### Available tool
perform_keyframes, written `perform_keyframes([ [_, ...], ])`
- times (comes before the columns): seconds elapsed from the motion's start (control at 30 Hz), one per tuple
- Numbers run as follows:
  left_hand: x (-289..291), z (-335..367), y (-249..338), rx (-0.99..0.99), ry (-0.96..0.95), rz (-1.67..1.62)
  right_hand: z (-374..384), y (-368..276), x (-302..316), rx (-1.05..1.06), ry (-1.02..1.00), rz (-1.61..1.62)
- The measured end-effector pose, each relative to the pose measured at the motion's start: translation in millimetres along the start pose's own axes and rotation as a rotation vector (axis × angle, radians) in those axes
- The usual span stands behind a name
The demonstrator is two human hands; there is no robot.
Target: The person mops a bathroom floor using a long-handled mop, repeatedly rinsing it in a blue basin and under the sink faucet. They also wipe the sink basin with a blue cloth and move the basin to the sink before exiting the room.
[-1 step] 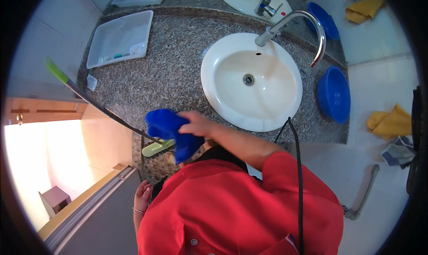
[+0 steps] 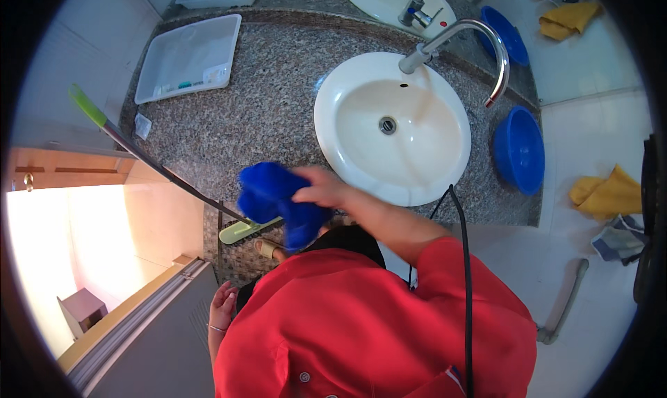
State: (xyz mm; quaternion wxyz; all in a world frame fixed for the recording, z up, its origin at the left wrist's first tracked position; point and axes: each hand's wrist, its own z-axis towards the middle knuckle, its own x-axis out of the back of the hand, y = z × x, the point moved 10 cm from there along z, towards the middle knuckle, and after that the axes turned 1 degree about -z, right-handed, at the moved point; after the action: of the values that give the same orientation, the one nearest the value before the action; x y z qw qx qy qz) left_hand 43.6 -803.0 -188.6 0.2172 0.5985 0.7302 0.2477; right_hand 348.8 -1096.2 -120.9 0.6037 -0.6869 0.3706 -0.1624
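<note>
My right hand point(image 2: 323, 187) is closed on a bunched blue cloth point(image 2: 278, 196), whose folds hang down over the front edge of the granite counter point(image 2: 271, 99). The white oval sink point(image 2: 354, 141), set into the counter, lies just right of that hand. Low at my left side hangs my left hand point(image 2: 223, 302), its fingers loosely bent and apart, with nothing seen in them. Below and left of the cloth, a light green broom head point(image 2: 240, 231) rests near the floor. Its long handle point(image 2: 153, 163) slants up to the left to a green grip.
A curved metal faucet point(image 2: 497, 57) arches over the sink. At the counter's right end stands a blue basin point(image 2: 519, 150); a white tray point(image 2: 187, 57) lies back left. Yellow cloth point(image 2: 611, 193) hangs at the right wall. A black cable point(image 2: 464, 259) runs down in front of me.
My right hand and the blue cloth have shifted a little to the right and slightly up. The left hand stays almost where it was.
</note>
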Motion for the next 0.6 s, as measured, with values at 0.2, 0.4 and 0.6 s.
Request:
perform_keyframes([
  [0.2,4.5,30.9,-23.0,0.003,-0.042,0.034,-93.2,-36.2,79.4,0.017,0.320,-1.064],
  [0.4,12.1,59.8,-7.1,-0.013,-0.109,0.102,-82.3,3.8,27.2,0.014,0.241,-1.558],
  [0.6,27.1,47.9,-6.3,0.016,-0.095,0.107,30.3,8.3,-0.3,0.034,0.334,-1.363],
])
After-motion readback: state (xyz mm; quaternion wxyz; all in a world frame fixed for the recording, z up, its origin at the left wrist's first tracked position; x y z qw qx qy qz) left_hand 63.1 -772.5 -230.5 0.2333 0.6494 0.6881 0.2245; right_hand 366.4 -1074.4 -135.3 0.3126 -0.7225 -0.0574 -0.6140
